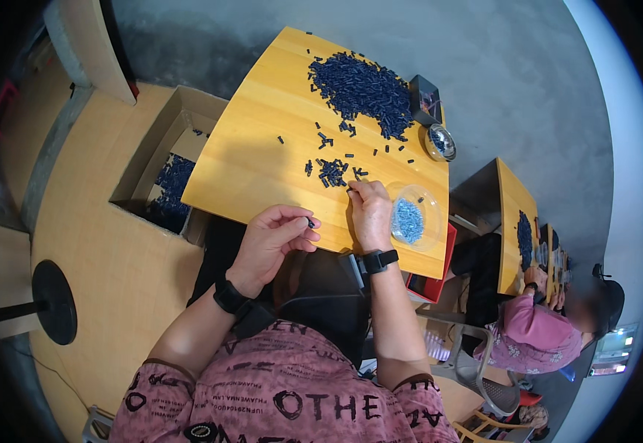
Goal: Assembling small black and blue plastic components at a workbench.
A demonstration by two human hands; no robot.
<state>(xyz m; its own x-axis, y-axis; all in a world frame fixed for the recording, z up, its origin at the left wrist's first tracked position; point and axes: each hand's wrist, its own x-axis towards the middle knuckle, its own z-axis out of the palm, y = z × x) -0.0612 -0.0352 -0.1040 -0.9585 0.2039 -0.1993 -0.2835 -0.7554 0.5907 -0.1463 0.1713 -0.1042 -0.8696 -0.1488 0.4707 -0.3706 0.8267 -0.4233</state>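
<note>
My left hand (pixel 277 235) is closed near the front edge of the yellow wooden table (pixel 251 159), pinching a small black cylinder (pixel 310 222) between thumb and fingers. Over the tabletop, the fingers of my right hand (pixel 371 214) are pressed together, with a small dark piece at their tips. Just beyond them lies a small pile of black cylinders (pixel 332 173). To the right of that hand stands a clear round tub (pixel 432 221) holding many tiny light-blue pieces (pixel 408 221). A large heap of similar black cylinders (pixel 362 88) covers the far part of the table.
A black tray (pixel 426 100) and a shiny metal bowl (pixel 440 142) sit along the right edge. An open cardboard box (pixel 135 166) with black pieces stands left, on the floor. A red box (pixel 439 267) is below the table; another person (pixel 539 332) works at a table on the right.
</note>
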